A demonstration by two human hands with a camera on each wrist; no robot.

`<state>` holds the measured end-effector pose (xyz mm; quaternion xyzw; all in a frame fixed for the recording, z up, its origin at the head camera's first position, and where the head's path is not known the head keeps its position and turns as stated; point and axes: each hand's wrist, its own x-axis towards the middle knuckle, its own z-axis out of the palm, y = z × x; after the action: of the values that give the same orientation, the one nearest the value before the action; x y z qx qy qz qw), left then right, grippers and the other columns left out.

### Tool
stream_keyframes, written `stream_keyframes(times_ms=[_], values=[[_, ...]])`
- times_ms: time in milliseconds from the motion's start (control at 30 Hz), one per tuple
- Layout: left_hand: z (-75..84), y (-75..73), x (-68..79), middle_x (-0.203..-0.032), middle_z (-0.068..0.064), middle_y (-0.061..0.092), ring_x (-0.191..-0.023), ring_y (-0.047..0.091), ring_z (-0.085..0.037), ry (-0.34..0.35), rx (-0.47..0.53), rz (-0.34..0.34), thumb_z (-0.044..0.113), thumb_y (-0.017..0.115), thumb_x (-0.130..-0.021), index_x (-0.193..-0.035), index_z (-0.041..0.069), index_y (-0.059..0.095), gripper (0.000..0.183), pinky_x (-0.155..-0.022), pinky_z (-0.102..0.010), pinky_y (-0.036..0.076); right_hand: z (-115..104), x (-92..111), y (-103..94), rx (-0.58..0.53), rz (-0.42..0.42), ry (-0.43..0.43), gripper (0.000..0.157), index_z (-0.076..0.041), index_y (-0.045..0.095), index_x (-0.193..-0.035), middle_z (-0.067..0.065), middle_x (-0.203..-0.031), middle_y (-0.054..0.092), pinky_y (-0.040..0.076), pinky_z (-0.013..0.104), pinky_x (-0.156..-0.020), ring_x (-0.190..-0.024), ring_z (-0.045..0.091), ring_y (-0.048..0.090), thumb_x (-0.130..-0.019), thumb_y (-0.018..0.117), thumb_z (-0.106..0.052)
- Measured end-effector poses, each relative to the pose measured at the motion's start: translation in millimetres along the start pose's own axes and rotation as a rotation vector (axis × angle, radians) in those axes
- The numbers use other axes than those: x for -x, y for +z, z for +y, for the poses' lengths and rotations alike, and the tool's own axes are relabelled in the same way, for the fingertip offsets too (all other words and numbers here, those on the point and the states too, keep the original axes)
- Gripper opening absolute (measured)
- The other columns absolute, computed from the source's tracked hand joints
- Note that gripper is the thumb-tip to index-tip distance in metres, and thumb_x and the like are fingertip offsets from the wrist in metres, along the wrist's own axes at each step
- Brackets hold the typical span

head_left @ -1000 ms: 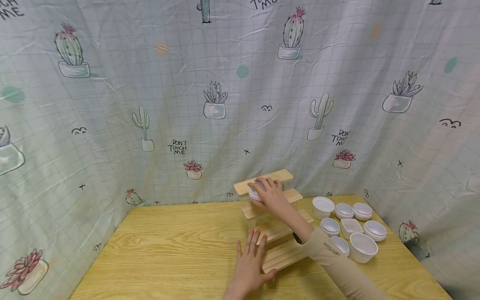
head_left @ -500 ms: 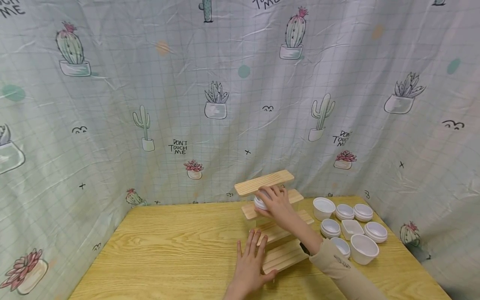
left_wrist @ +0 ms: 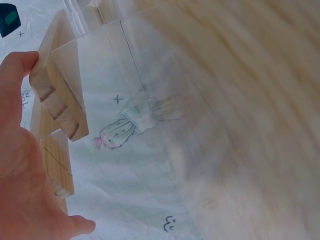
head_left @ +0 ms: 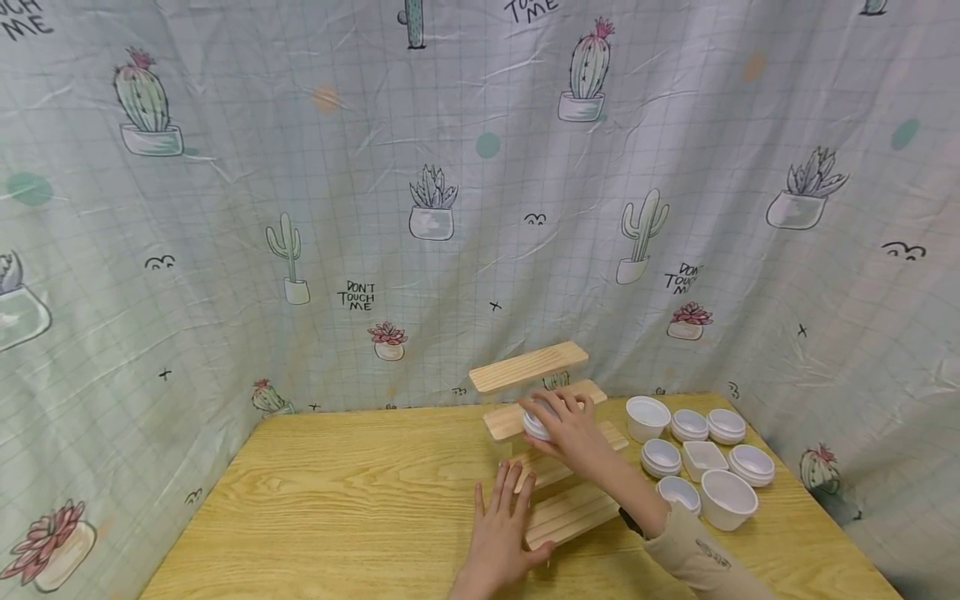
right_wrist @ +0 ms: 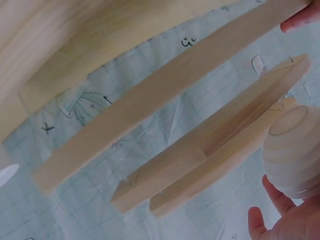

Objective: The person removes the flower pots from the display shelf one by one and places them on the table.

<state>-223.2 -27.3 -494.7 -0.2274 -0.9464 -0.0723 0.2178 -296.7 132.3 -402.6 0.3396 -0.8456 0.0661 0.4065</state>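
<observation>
A stepped display stand with pale wooden shelves (head_left: 528, 367) and clear side panels (left_wrist: 100, 75) stands on the table. My right hand (head_left: 573, 429) grips a small white bowl (head_left: 536, 423) close over the second shelf from the top. In the right wrist view the bowl (right_wrist: 292, 155) shows ribbed sides, its base turned toward the camera. At the stand's lower left, my left hand (head_left: 498, 533) rests spread, fingers straight, thumb by the front of the lowest shelf (head_left: 573, 510). The left wrist view shows a fingertip of that hand (left_wrist: 22, 165) against a board's end (left_wrist: 60, 95).
Several white round bowls and tubs (head_left: 727, 498) stand at the table's right, with one square dish (head_left: 703, 460) among them. A cactus-print curtain (head_left: 465, 275) hangs behind the wood-grain table (head_left: 337, 500) and along both sides.
My right hand has carried the bowl down and to the right, from beside the top shelf to the front of the second shelf. My left hand has stayed in place.
</observation>
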Motion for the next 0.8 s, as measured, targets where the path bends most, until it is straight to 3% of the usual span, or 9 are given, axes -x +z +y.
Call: stream_keyframes(times_ms=[133,167,300,400,800], values=[[0.3,0.1,0.3,-0.146,-0.007,0.024,-0.135,0.019,-0.026,0.005,-0.010,0.012,0.065,0.053,-0.072,-0.140,0.017,0.025,0.087,-0.096,-0.059,0.030,-0.3,8.8,-2.9,-0.009,0.009,-0.004,0.055,-0.018,0.055,-0.116,0.004,-0.112,0.054,0.036,0.045,-0.075,-0.095,0.024,0.049,-0.089,0.025,-0.056],[0.3,-0.2,0.4,-0.146,-0.007,0.025,-0.135,0.020,-0.026,0.008,-0.017,0.019,0.065,0.053,-0.072,-0.140,0.017,0.026,0.087,-0.096,-0.059,0.031,-0.4,11.3,-3.3,-0.007,0.010,-0.002,0.056,-0.018,0.055,-0.115,0.004,-0.112,0.054,0.036,0.045,-0.075,-0.095,0.024,0.049,-0.089,0.023,-0.056],[0.8,-1.3,0.6,-0.145,-0.007,0.026,-0.134,0.022,-0.026,0.010,-0.028,0.023,0.065,0.053,-0.072,-0.140,0.017,0.026,0.087,-0.096,-0.058,0.032,-1.4,21.0,-7.1,-0.020,-0.004,0.013,0.042,-0.018,0.055,-0.115,0.006,-0.113,0.054,0.036,0.046,-0.076,-0.096,0.024,0.049,-0.083,0.055,-0.046],[1.5,-2.5,0.5,-0.146,-0.007,0.024,-0.135,0.020,-0.026,0.007,-0.024,0.010,0.065,0.052,-0.072,-0.140,0.017,0.025,0.087,-0.096,-0.058,0.031,-1.6,27.3,-9.5,-0.032,-0.017,0.026,0.051,-0.018,0.055,-0.115,0.006,-0.114,0.054,0.036,0.049,-0.078,-0.097,0.024,0.049,-0.070,0.071,-0.033],[1.9,-2.3,0.6,-0.148,-0.006,0.020,-0.135,0.016,-0.025,-0.003,-0.024,-0.004,0.065,0.052,-0.072,-0.140,0.016,0.025,0.088,-0.097,-0.059,0.030,2.6,52.7,-17.2,-0.037,0.008,0.020,0.051,-0.017,0.056,-0.113,0.005,-0.110,0.055,0.035,0.046,-0.075,-0.097,0.024,0.049,-0.068,0.070,-0.035]])
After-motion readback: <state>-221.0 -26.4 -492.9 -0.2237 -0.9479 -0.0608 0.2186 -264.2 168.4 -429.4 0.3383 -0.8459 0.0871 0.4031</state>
